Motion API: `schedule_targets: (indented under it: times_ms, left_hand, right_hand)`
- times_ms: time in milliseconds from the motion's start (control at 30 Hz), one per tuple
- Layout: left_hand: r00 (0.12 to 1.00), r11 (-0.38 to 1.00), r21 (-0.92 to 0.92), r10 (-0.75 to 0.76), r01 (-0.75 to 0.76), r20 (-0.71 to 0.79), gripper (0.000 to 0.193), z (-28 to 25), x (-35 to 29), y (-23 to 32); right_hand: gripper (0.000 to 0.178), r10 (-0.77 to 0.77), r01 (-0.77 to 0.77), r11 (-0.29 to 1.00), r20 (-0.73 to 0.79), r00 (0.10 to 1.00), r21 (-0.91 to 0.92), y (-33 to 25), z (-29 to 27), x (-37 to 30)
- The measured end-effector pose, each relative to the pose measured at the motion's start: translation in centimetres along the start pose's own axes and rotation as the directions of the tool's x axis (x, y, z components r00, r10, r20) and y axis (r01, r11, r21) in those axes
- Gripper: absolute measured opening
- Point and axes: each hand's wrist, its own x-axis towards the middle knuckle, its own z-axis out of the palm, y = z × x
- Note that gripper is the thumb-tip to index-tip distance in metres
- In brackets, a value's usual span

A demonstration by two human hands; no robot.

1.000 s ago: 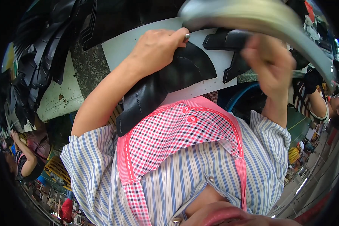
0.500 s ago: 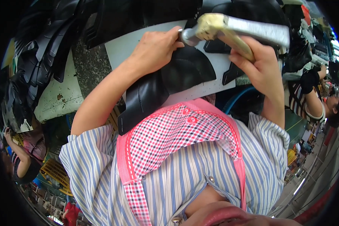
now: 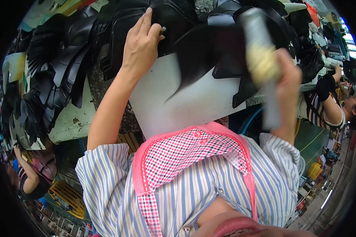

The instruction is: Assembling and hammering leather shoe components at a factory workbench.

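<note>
Hands are seen from above in the head view, over a white board (image 3: 174, 98) that lies on a worn work surface (image 3: 73, 118). The left hand (image 3: 140, 43) is laid flat on a black moulded part (image 3: 168, 19) at the far edge of the board, fingers stretched over its rim and the thumb pressed against its side; the part is held down rather than gripped around. A second black piece (image 3: 203, 55), blurred, is seen just right of that hand, above the board, with a pointed end toward the board's middle. Whether it touches the board cannot be told.

The right hand (image 3: 284, 79) is closed around the handle of a tool (image 3: 259, 59), a pale grey bar with a yellowish wrapped middle, held roughly upright and smeared by blur. Its upper end is seen close to the blurred black piece; contact cannot be judged.

More black parts (image 3: 47, 79) are heaped along the left side of the surface, and others (image 3: 288, 27) are piled at the upper right. A striped shirt (image 3: 186, 189) with a pink checked collar fills the lower middle of the picture. Another person in a striped top (image 3: 324, 106) is seen at the right edge, and a third person (image 3: 31, 173) at the lower left.
</note>
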Motion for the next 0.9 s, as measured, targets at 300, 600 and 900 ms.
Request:
schedule_targets:
  times_ms: [300,600,900]
  left_hand:
    - [0.983,0.989,-0.140,-0.013,0.039,0.182,0.015,-0.1,2.8,-0.3]
    - [0.986,0.999,-0.041,0.005,0.002,0.168,0.011,-0.1,3.2,-0.3]
    - [0.987,0.868,-0.497,0.083,-0.002,0.141,0.013,-7.3,6.4,0.1]
  right_hand:
    - [0.026,0.020,-0.179,0.887,-0.352,0.936,-0.425,11.0,-5.7,4.0]
    - [0.021,-0.017,0.015,1.000,0.060,0.998,0.026,4.5,3.3,0.5]
    - [0.020,0.107,-0.126,0.880,-0.067,0.992,-0.459,13.1,4.5,4.0]
